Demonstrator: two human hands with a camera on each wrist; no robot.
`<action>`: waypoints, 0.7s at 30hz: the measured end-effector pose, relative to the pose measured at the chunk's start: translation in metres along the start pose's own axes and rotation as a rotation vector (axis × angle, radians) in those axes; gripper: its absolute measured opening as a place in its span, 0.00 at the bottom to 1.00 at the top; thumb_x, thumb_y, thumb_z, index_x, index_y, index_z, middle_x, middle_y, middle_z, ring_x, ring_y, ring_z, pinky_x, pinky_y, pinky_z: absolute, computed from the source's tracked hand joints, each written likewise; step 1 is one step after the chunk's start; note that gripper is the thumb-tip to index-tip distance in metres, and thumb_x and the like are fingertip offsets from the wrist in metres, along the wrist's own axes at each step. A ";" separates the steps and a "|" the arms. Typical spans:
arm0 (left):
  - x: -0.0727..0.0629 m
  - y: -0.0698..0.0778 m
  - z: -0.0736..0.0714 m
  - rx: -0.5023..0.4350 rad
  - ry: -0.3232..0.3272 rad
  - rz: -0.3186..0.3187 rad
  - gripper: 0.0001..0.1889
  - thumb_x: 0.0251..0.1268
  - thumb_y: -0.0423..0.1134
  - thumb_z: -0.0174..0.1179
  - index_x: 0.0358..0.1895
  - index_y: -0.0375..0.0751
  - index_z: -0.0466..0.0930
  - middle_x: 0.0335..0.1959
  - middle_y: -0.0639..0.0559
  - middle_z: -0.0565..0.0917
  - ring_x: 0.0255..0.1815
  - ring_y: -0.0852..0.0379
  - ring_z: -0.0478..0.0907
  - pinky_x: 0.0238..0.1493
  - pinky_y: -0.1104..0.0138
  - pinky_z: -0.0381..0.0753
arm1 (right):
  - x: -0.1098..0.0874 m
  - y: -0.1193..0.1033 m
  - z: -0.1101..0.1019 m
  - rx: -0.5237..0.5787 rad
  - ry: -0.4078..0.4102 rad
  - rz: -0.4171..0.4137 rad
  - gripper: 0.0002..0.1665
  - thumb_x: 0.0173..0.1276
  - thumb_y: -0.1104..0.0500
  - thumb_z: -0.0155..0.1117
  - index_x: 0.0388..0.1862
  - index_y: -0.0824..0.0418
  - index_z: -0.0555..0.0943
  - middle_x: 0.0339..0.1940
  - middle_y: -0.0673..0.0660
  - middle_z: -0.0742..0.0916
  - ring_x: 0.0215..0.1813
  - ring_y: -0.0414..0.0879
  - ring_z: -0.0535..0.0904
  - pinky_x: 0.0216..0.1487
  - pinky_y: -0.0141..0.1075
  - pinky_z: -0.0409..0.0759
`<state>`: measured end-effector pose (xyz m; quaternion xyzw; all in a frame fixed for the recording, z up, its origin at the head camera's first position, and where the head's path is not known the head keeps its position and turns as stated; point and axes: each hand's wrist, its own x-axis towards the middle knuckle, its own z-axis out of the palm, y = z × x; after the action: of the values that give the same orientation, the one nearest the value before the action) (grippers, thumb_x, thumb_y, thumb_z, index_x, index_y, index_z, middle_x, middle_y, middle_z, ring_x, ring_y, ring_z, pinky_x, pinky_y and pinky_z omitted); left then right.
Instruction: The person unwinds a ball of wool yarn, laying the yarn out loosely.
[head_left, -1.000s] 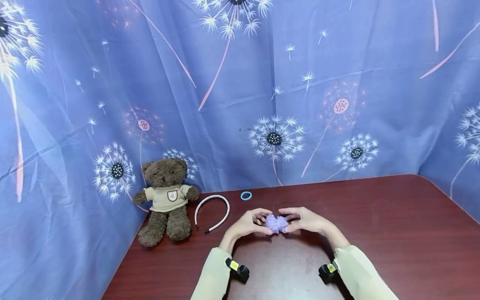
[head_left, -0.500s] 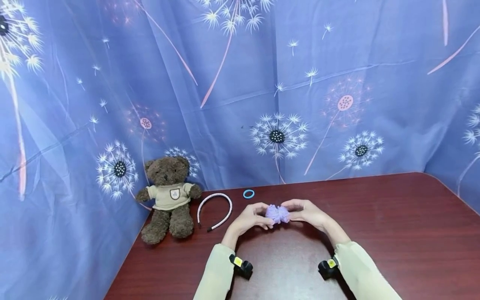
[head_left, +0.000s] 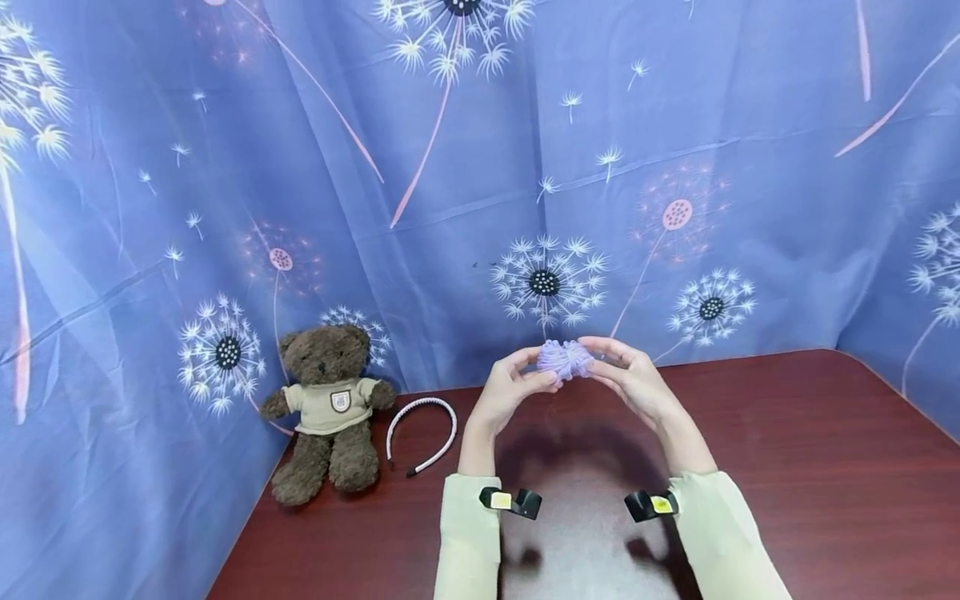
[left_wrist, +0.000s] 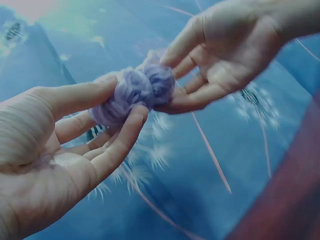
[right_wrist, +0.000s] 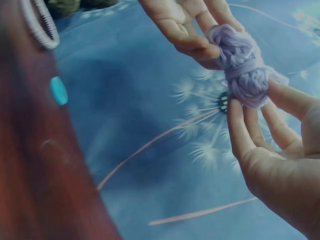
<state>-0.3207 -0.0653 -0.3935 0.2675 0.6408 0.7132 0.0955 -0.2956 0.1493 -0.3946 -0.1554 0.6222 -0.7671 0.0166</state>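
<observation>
A small bundle of purple yarn [head_left: 565,359], tied round its middle, is held in the air above the far part of the table. My left hand [head_left: 510,390] pinches its left end between thumb and fingers. At the other end, my right hand [head_left: 636,379] grips it the same way. In the left wrist view the yarn bundle [left_wrist: 132,94] spans the gap between both hands' fingertips. The right wrist view shows the wrapped strand round the waist of the yarn [right_wrist: 243,67] and a loose tail near the right thumb.
A brown teddy bear [head_left: 330,408] in a beige shirt sits at the table's left edge. Beside it lies a white headband [head_left: 451,421]. A blue ring [right_wrist: 58,90] lies near the far edge, hidden in the head view. Behind the table [head_left: 787,450] hangs a blue dandelion-print curtain [head_left: 465,275].
Both hands have lifted the yarn bundle up from close to the tabletop. The left hand and forearm now cover the blue ring in the head view.
</observation>
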 end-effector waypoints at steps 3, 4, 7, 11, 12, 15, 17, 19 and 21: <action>-0.001 0.004 0.003 -0.050 0.052 0.022 0.25 0.65 0.22 0.54 0.66 0.25 0.66 0.44 0.52 0.79 0.35 0.65 0.85 0.47 0.69 0.84 | 0.001 -0.003 0.007 -0.007 0.045 -0.012 0.20 0.70 0.64 0.60 0.61 0.56 0.77 0.51 0.39 0.81 0.50 0.30 0.79 0.55 0.22 0.78; -0.002 0.005 0.004 -0.065 0.064 0.027 0.25 0.66 0.22 0.54 0.67 0.25 0.65 0.44 0.52 0.78 0.35 0.65 0.85 0.48 0.69 0.84 | 0.001 -0.004 0.010 -0.008 0.057 -0.022 0.20 0.70 0.64 0.60 0.60 0.55 0.78 0.51 0.39 0.81 0.50 0.30 0.78 0.55 0.22 0.78; -0.001 0.007 0.006 -0.118 0.098 0.054 0.26 0.67 0.22 0.52 0.68 0.25 0.63 0.44 0.52 0.77 0.34 0.63 0.85 0.46 0.69 0.85 | 0.002 -0.006 0.015 -0.038 0.084 -0.071 0.19 0.70 0.64 0.60 0.59 0.55 0.79 0.49 0.37 0.82 0.49 0.30 0.80 0.54 0.22 0.78; 0.000 0.014 0.007 -0.137 0.131 0.103 0.25 0.66 0.22 0.52 0.67 0.27 0.64 0.43 0.52 0.78 0.33 0.62 0.85 0.43 0.70 0.85 | 0.006 -0.011 0.023 -0.103 0.108 -0.141 0.20 0.69 0.64 0.62 0.59 0.60 0.78 0.49 0.37 0.83 0.50 0.30 0.81 0.54 0.23 0.79; 0.000 0.016 0.007 -0.127 0.134 0.118 0.25 0.66 0.21 0.53 0.67 0.27 0.65 0.43 0.52 0.78 0.33 0.62 0.85 0.41 0.70 0.85 | 0.006 -0.011 0.024 -0.114 0.110 -0.159 0.20 0.69 0.64 0.61 0.59 0.61 0.78 0.50 0.37 0.83 0.51 0.30 0.81 0.54 0.23 0.79; -0.002 0.021 0.008 -0.088 0.128 0.148 0.25 0.64 0.20 0.55 0.65 0.27 0.65 0.41 0.54 0.79 0.30 0.62 0.85 0.37 0.69 0.85 | 0.006 -0.015 0.028 -0.080 0.111 -0.188 0.16 0.72 0.64 0.58 0.57 0.57 0.80 0.50 0.38 0.83 0.51 0.29 0.80 0.54 0.23 0.79; -0.004 0.024 0.008 -0.064 0.118 0.165 0.24 0.62 0.20 0.55 0.63 0.25 0.65 0.40 0.54 0.80 0.30 0.61 0.84 0.35 0.69 0.84 | 0.004 -0.017 0.029 -0.039 0.110 -0.205 0.15 0.74 0.63 0.55 0.55 0.54 0.80 0.50 0.39 0.84 0.51 0.29 0.80 0.54 0.23 0.79; -0.005 0.027 0.007 -0.048 0.115 0.178 0.23 0.61 0.19 0.56 0.61 0.22 0.65 0.40 0.56 0.80 0.30 0.61 0.83 0.35 0.69 0.84 | 0.003 -0.020 0.030 -0.001 0.107 -0.221 0.14 0.75 0.62 0.53 0.55 0.55 0.80 0.49 0.40 0.85 0.52 0.30 0.79 0.53 0.23 0.79; -0.006 0.030 0.005 -0.036 0.116 0.186 0.23 0.60 0.18 0.56 0.59 0.20 0.66 0.41 0.57 0.81 0.31 0.62 0.83 0.36 0.70 0.84 | 0.004 -0.022 0.031 0.013 0.097 -0.236 0.13 0.76 0.60 0.52 0.55 0.55 0.79 0.49 0.41 0.85 0.54 0.32 0.80 0.54 0.25 0.80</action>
<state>-0.3070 -0.0682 -0.3661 0.2823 0.6046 0.7448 -0.0034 -0.2875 0.1241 -0.3674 -0.1901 0.5948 -0.7742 -0.1030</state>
